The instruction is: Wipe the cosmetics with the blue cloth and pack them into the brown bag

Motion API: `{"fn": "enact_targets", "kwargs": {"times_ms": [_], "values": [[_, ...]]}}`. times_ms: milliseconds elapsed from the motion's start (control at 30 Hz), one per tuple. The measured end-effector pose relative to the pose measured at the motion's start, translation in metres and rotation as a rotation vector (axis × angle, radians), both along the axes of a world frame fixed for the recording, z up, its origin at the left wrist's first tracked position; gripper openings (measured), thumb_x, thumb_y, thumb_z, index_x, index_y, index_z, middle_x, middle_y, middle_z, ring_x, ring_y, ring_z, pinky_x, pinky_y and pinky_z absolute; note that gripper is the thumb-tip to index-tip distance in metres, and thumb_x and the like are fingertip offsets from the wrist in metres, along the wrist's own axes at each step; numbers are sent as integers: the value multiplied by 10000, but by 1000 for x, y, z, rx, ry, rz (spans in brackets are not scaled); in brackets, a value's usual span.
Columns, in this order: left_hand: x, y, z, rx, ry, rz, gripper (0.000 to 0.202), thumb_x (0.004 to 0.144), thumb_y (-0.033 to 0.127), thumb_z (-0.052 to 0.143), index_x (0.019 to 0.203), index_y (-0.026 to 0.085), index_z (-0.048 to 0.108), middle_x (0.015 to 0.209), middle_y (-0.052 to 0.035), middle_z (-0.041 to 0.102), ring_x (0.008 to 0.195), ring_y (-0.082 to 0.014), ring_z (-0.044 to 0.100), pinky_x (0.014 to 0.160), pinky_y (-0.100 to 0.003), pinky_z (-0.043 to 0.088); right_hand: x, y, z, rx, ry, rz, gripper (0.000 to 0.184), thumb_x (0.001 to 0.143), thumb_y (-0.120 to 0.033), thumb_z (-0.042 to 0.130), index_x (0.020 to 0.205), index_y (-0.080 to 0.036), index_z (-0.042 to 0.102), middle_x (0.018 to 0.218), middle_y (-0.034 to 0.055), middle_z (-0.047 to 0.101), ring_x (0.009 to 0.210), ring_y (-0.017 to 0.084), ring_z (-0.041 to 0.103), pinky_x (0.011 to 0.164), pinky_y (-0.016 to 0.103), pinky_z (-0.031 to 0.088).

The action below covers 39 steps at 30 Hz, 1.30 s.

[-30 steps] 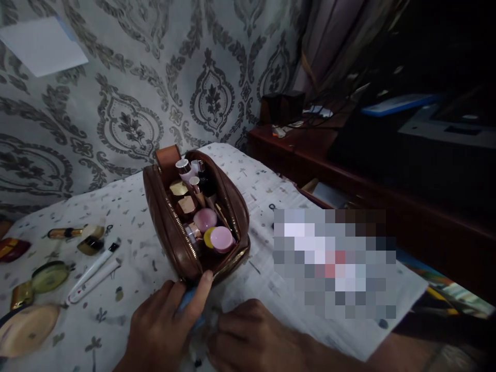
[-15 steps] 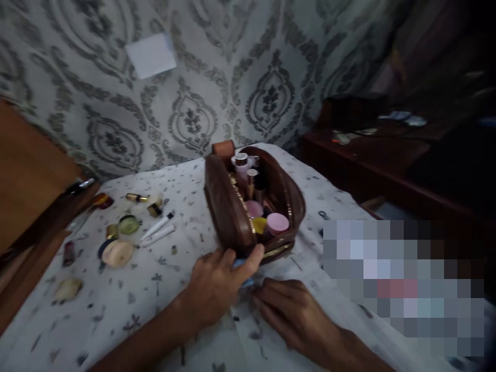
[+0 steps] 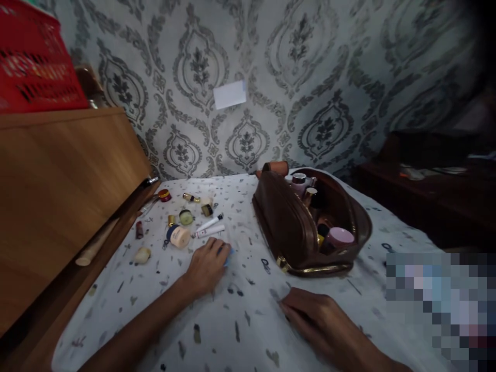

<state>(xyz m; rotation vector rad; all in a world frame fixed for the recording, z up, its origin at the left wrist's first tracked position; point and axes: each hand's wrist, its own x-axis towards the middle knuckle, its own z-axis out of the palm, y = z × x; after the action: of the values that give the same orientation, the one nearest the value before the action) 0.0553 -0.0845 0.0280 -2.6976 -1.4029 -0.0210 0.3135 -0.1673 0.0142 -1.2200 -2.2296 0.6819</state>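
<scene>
Blue item point(image 3: 230, 257) held in my left hand point(image 3: 208, 264); transfer step, probably. Release calls for looser grip. Right hand point(image 3: 320, 315): can't tell.

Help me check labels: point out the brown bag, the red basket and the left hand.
Brown bag point(image 3: 284, 219): head view, side panel.
Red basket point(image 3: 33, 31): head view, side wall.
Left hand point(image 3: 207, 264): head view, back of hand.

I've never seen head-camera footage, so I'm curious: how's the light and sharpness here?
Head view: dim light, the dark furniture at right sinking toward black; head view: the right hand looks softly blurred; head view: mosaic blocks cover the lower-right corner.
</scene>
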Motion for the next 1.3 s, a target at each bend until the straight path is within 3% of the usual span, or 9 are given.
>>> {"fn": "enact_targets", "kwargs": {"times_ms": [233, 367, 533, 633, 733, 867, 967, 1067, 1300], "values": [[-37, 13, -15, 123, -94, 112, 554, 840, 37, 466, 1383, 139, 435, 1433, -168, 502, 1357, -323, 406, 1016, -543, 440, -70, 35, 18, 11, 34, 74, 314, 940, -239, 445, 684, -165, 611, 670, 32, 629, 617, 141, 563, 600, 253, 386], [-53, 18, -7, 219, -225, 78, 500, 838, 36, 465, 1318, 170, 508, 1292, -122, 605, 1224, -259, 517, 1023, -453, 447, -106, 53, 23, -17, 141, 41, 318, 904, -228, 474, 603, -165, 554, 556, -14, 514, 543, 114, 453, 542, 234, 320], [-96, 37, 20, 383, -489, 352, 446, 845, 82, 458, 1271, 179, 549, 1221, -103, 605, 1152, -265, 533, 973, -402, 477, -130, 59, 3, -64, 298, 8, 297, 879, -248, 481, 602, -163, 547, 565, -19, 474, 564, 113, 438, 535, 220, 323], [-110, 41, 20, 414, -537, 395, 379, 877, 138, 438, 1233, 163, 566, 1168, -112, 608, 1116, -278, 544, 975, -425, 473, -132, 59, -13, -116, 357, -30, 293, 858, -247, 493, 577, -167, 521, 535, -27, 436, 542, 106, 408, 509, 215, 301], [-98, 35, 10, 406, -408, 246, 411, 858, 122, 460, 1254, 165, 560, 1206, -121, 595, 1155, -290, 518, 994, -435, 463, -130, 60, -22, -224, 434, -44, 291, 861, -279, 501, 593, -169, 526, 512, -36, 435, 505, 98, 416, 482, 207, 298], [-55, 31, -11, 306, -192, 21, 509, 815, 44, 461, 1308, 151, 530, 1303, -149, 573, 1276, -295, 459, 1017, -442, 453, -127, 63, -25, -320, 544, -50, 332, 869, -360, 532, 598, -169, 528, 488, -40, 464, 460, 88, 424, 464, 203, 319], [-31, 36, -25, 246, -110, 12, 541, 829, 37, 426, 1359, 137, 472, 1375, -172, 530, 1346, -292, 406, 985, -453, 467, -126, 63, -27, -351, 606, -70, 333, 859, -389, 555, 611, -168, 540, 509, -33, 494, 460, 90, 467, 459, 197, 353], [-26, 41, -30, 202, -107, 41, 563, 813, 32, 438, 1361, 158, 454, 1369, -154, 528, 1281, -271, 457, 963, -433, 470, -123, 64, -28, -370, 633, -113, 316, 849, -380, 567, 619, -165, 547, 537, -24, 520, 463, 89, 499, 438, 184, 356], [-27, 39, -15, 198, -111, 111, 372, 873, 123, 486, 1239, 181, 521, 1148, -100, 592, 1082, -266, 518, 753, -365, 487, -115, 72, -29, -331, 668, -148, 281, 851, -326, 559, 623, -162, 563, 534, -33, 522, 453, 87, 491, 445, 187, 376]]}}
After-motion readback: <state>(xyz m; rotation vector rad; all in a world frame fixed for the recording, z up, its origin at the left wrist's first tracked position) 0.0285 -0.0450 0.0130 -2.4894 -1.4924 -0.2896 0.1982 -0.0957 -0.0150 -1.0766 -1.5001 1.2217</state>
